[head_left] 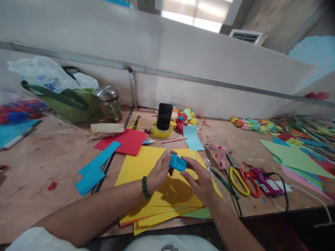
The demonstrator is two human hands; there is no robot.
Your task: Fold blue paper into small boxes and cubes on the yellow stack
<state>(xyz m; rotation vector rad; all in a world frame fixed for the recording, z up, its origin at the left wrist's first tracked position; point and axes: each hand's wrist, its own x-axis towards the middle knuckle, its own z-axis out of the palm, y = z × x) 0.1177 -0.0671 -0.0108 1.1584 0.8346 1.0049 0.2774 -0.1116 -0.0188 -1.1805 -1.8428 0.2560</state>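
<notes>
Both my hands hold a small folded piece of blue paper (177,162) just above a stack of yellow paper sheets (146,164). My left hand (160,171), with a green bead bracelet at the wrist, pinches the piece's left end between thumb and fingers. My right hand (199,179) grips its right end with curled fingers. The piece is partly hidden by my fingertips.
A red sheet (125,141) and blue paper strips (94,167) lie to the left. A phone (164,116) stands in a tape roll (162,131). A pink glue gun (220,155), scissors (242,179), a jar (108,103), a green bag (68,103) and coloured paper scraps (295,153) surround the stack.
</notes>
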